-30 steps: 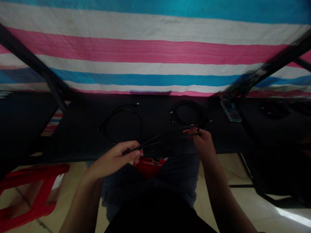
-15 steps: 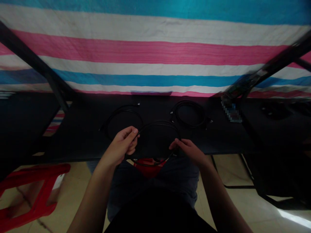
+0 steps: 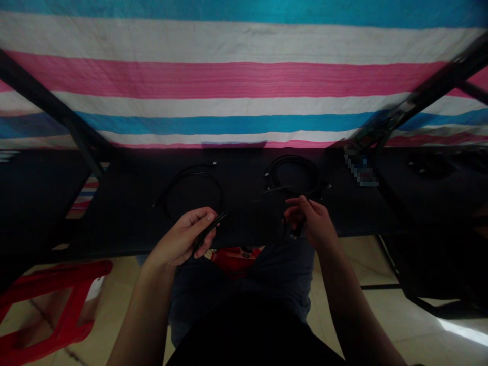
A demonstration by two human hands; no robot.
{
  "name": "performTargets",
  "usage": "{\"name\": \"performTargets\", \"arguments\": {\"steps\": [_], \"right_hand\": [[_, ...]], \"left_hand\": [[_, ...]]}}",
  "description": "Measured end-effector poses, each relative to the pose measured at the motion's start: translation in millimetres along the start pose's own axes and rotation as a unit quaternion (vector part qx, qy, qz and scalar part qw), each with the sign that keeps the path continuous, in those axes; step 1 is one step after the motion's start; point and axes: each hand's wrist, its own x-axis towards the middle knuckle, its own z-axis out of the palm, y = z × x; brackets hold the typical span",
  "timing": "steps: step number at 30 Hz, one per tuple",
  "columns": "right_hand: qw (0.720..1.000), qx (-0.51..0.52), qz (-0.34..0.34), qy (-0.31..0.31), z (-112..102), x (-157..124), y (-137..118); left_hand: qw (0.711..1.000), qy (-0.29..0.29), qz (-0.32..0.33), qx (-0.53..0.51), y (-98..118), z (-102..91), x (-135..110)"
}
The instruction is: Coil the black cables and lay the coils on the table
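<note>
L hand: fingers pinched on black cable, near table edge, centre-left.
R hand: closed round cable's other part, centre-right.
Cable feel: prob. light, limp, springy; grip by bunched strands.
Far: loose coil left, tight coil right.

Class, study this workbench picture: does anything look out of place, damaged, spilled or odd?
Nothing stands out. Two black cable coils lie flat and apart on the dark table. The left hand and right hand hold a black cable above its near edge.
</note>
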Motion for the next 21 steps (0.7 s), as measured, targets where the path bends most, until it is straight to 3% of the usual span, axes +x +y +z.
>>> {"name": "performTargets", "arguments": {"steps": [3,7,11,16,21], "right_hand": [[0.997,0.072,0.007,0.039,-6.1,10.0,-10.6],[0.990,0.135,0.049,0.001,2.5,11.7,-8.0],[0.972,0.180,0.130,-0.078,32.6,-1.4,20.7],[0.926,0.260,0.250,-0.111,76.8,-29.1,58.3],[0.878,0.347,0.299,-0.137,110.2,-58.3,56.8]], "left_hand": [[0.999,-0.012,-0.002,-0.034,-7.0,-6.6,-0.5],[0.988,-0.012,0.059,-0.145,-12.4,-13.3,4.2],[0.977,-0.039,0.064,-0.199,-10.1,-14.8,5.9],[0.964,-0.086,0.095,-0.235,3.3,-8.0,-5.1],[0.966,-0.088,0.158,-0.184,17.5,18.2,-22.4]]}}
